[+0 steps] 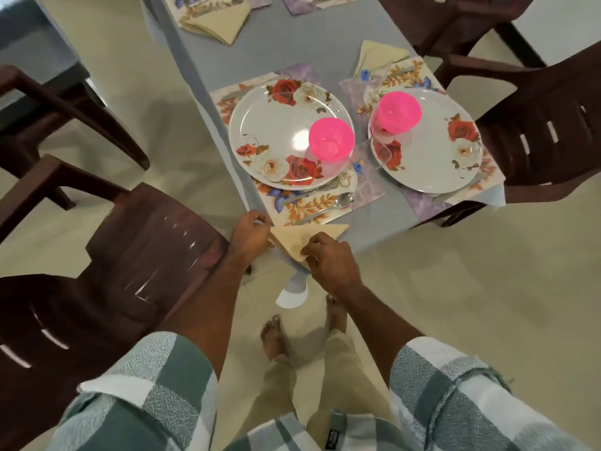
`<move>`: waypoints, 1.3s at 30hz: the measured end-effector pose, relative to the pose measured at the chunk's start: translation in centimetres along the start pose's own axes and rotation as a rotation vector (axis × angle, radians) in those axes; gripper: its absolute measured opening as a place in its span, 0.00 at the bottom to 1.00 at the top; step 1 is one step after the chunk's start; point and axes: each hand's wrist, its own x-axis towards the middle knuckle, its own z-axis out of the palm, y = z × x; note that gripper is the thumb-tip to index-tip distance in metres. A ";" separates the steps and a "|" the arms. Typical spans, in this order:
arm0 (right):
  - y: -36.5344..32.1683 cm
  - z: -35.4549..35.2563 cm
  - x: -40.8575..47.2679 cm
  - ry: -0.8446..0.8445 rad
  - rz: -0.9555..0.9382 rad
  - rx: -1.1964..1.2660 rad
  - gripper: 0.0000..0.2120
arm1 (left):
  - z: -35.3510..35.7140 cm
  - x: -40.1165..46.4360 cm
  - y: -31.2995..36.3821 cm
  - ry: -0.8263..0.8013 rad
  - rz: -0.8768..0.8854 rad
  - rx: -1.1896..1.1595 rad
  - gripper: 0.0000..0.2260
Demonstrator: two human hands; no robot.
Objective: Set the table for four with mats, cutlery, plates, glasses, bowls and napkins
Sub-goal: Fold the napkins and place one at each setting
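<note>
A beige napkin (297, 237) folded to a triangle lies at the near corner of the grey table (312, 40). My left hand (250, 232) pinches its left corner and my right hand (328, 258) pinches its near point. Just beyond it a floral mat (312, 203) carries a rose-patterned plate (270, 131), a pink bowl (331, 139), a fork (309, 190) and a spoon (338, 201). To the right a second plate (435, 151) has a pink bowl (398, 110) on it, with a clear glass (374, 83) and another napkin (377, 53) behind.
Dark brown plastic chairs stand close at the left (107, 255) and on the right (546, 125). A third folded napkin (218, 22) lies at the table's far side. My bare feet (276, 333) stand on the tiled floor below the table corner.
</note>
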 end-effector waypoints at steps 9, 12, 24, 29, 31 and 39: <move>0.3 0.8 -1.1 -0.066 0.046 0.026 0.11 | 1.0 -0.7 -1.0 -0.014 0.070 -0.009 0.15; 0.2 1.1 -1.6 -0.026 0.053 0.037 0.12 | 1.0 -0.8 -1.4 -0.021 0.079 0.029 0.10; 3.5 -0.9 -1.6 0.238 0.595 0.865 0.32 | 1.3 -3.6 0.6 -0.371 0.202 -0.022 0.02; 6.0 -3.8 -1.8 0.226 0.718 1.374 0.34 | 2.7 -4.0 3.7 -0.532 0.187 -0.187 0.02; 6.9 -4.3 -1.8 0.215 0.749 1.439 0.32 | 3.6 -4.5 4.6 -0.537 0.169 -0.264 0.03; 10.3 -5.8 -1.0 0.348 0.805 1.131 0.17 | 7.6 -3.8 4.7 -0.189 0.086 0.101 0.07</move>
